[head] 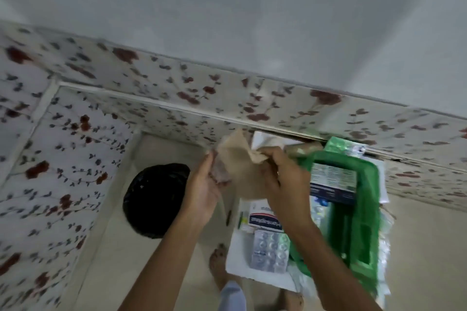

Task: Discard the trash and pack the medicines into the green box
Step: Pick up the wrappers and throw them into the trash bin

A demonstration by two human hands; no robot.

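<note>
A crumpled brown paper bag hangs in the air between both hands. My right hand pinches its upper right edge. My left hand grips its left side together with a pale crumpled scrap. To the right lies the green box, a mesh basket with a medicine carton inside. Below the bag, a white plaster box and silver blister strips rest on a white sheet. A bin with a black liner stands on the floor, left of my left hand.
Flower-patterned tiles line the wall on the left and a ledge across the back. Green blister packs and a brownish roll lie behind the basket. My bare foot shows on the beige floor below.
</note>
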